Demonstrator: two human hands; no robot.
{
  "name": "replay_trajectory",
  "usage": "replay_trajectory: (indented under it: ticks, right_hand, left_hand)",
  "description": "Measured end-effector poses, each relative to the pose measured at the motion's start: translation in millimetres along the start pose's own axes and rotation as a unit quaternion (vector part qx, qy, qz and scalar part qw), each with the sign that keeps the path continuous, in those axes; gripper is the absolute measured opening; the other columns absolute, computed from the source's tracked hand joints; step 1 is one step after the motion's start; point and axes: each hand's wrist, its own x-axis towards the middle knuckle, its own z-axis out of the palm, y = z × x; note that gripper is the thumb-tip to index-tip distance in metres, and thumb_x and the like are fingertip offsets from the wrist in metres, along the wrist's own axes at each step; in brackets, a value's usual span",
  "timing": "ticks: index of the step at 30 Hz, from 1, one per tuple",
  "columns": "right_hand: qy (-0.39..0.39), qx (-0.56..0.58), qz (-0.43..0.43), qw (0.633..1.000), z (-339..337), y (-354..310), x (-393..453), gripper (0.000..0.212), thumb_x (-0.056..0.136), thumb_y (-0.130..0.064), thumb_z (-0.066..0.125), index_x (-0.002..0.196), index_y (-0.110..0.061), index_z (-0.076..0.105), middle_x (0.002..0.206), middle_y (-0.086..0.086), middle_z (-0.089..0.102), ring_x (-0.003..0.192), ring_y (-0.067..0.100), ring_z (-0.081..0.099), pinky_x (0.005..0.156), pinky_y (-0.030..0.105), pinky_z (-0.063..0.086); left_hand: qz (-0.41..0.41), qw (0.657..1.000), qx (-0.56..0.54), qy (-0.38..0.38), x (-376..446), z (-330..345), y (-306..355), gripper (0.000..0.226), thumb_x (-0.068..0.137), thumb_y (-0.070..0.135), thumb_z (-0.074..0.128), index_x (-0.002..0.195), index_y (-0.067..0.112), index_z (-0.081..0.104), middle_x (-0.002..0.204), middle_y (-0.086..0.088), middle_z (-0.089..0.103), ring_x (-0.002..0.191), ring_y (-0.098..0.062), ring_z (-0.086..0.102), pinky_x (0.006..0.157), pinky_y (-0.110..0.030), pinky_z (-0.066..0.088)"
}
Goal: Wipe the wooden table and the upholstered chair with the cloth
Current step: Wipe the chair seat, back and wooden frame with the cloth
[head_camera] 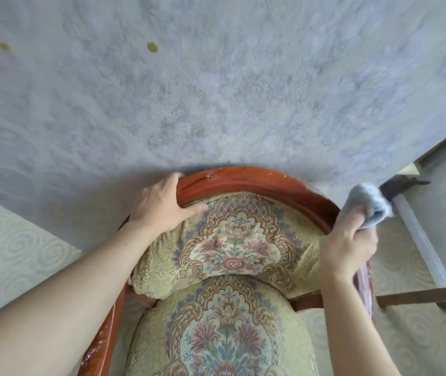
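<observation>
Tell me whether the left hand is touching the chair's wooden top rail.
Touching. In the head view the left hand grips the wooden top rail at its left end, fingers going over the rail and thumb lying on the backrest fabric just below it.

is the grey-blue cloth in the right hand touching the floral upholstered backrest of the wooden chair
No, the right hand holds the bunched grey-blue cloth beside the red-brown wooden top rail, clear of the floral upholstered backrest.
</observation>
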Motion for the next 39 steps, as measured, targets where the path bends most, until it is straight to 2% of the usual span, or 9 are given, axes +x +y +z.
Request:
replay_trajectory:
  ticks: [3, 6, 10, 17, 23, 27, 31, 35, 39]
  right_hand:
    - [-0.035, -0.084, -0.042, 0.995, 22.6, 23.1, 3.9, 0.065, 0.094, -0.049, 0.025, 0.130, -0.003, 0.053, 0.128, 0.021, 0.059, 0.121, 0.037, 0.054, 0.102, 0.048, 0.042]
    - [-0.042, -0.112, -0.096, 0.988, 48.3, 30.2, -2.0, 0.064, 0.096, -0.042, 0.025, 0.150, -0.010, 0.036, 0.156, 0.013, 0.037, 0.146, 0.026, 0.029, 0.121, 0.044, 0.018]
    - [-0.087, -0.122, -0.198, 0.969, 75.2, 24.2, -19.9, 0.059, 0.099, -0.032, 0.026, 0.154, -0.010, 0.028, 0.161, 0.009, 0.026, 0.152, 0.023, 0.013, 0.124, 0.041, 0.005]
    - [-0.210, -0.098, -0.348, 0.908, 124.8, 2.2, -78.9, 0.055, 0.099, -0.024, 0.028, 0.151, -0.005, 0.027, 0.159, 0.013, 0.025, 0.151, 0.031, 0.013, 0.125, 0.045, 0.004]
    - [-0.336, -0.107, -0.490, 0.798, 138.3, -8.4, -102.4, 0.052, 0.099, -0.025, 0.037, 0.144, -0.002, 0.045, 0.155, 0.015, 0.038, 0.150, 0.030, 0.024, 0.124, 0.046, 0.015]
    - [-0.326, -0.167, -0.552, 0.749, 121.1, -3.3, -70.6, 0.052, 0.102, -0.030, 0.032, 0.144, -0.004, 0.046, 0.155, 0.012, 0.039, 0.148, 0.026, 0.028, 0.122, 0.045, 0.023]
    - [-0.297, -0.204, -0.554, 0.751, 96.3, 9.3, -42.9, 0.054, 0.104, -0.034, 0.026, 0.144, -0.006, 0.047, 0.155, 0.011, 0.039, 0.148, 0.026, 0.030, 0.122, 0.046, 0.023]
    - [-0.253, -0.252, -0.529, 0.770, 59.9, 29.5, -11.3, 0.051, 0.102, -0.030, 0.030, 0.145, -0.006, 0.046, 0.154, 0.011, 0.039, 0.148, 0.025, 0.029, 0.122, 0.046, 0.023]
    - [-0.184, -0.269, -0.416, 0.849, 24.9, 49.9, 17.4, 0.053, 0.101, -0.025, 0.030, 0.145, 0.001, 0.042, 0.154, 0.015, 0.038, 0.146, 0.028, 0.031, 0.122, 0.046, 0.022]
  left_hand:
    - [0.003, 0.997, 0.077, 0.030, 15.0, 1.1, -6.1, 0.087, 0.061, 0.091, 0.047, 0.113, 0.023, 0.063, 0.101, -0.002, 0.073, 0.095, -0.026, 0.067, 0.080, -0.034, 0.032]
    - [0.016, 0.995, 0.086, 0.039, 21.5, 4.3, -12.3, 0.076, 0.062, 0.091, 0.055, 0.096, 0.023, 0.067, 0.085, -0.001, 0.072, 0.081, -0.025, 0.067, 0.076, -0.033, 0.040]
    - [0.042, 0.994, 0.071, 0.078, 20.2, 5.5, -14.6, 0.066, 0.064, 0.084, 0.065, 0.085, 0.021, 0.066, 0.070, 0.001, 0.066, 0.065, -0.023, 0.062, 0.066, -0.030, 0.042]
    - [0.040, 0.992, 0.073, 0.097, 20.1, 8.3, -15.0, 0.061, 0.062, 0.077, 0.074, 0.081, 0.018, 0.069, 0.073, -0.009, 0.073, 0.071, -0.035, 0.071, 0.064, -0.035, 0.047]
    - [0.045, 0.991, 0.081, 0.092, 19.7, 4.0, -14.5, 0.056, 0.065, 0.060, 0.043, 0.089, 0.016, 0.071, 0.081, -0.018, 0.073, 0.080, -0.043, 0.070, 0.071, -0.041, 0.049]
    - [0.033, 0.993, 0.042, 0.101, 17.5, 4.7, -15.3, 0.076, 0.055, 0.084, 0.043, 0.078, 0.016, 0.067, 0.077, -0.016, 0.073, 0.074, -0.042, 0.070, 0.065, -0.038, 0.047]
    - [0.040, 0.992, 0.062, 0.104, 18.2, 6.7, -17.6, 0.074, 0.056, 0.091, 0.062, 0.075, 0.020, 0.067, 0.067, -0.005, 0.072, 0.064, -0.032, 0.071, 0.059, -0.031, 0.042]
    - [0.041, 0.992, 0.075, 0.095, 18.9, 6.7, -18.3, 0.069, 0.059, 0.089, 0.060, 0.077, 0.023, 0.067, 0.065, 0.000, 0.069, 0.062, -0.027, 0.069, 0.058, -0.029, 0.042]
    - [0.029, 0.994, 0.073, 0.077, 18.6, 5.3, -17.9, 0.070, 0.061, 0.089, 0.059, 0.082, 0.022, 0.068, 0.069, 0.000, 0.071, 0.066, -0.026, 0.069, 0.064, -0.033, 0.053]
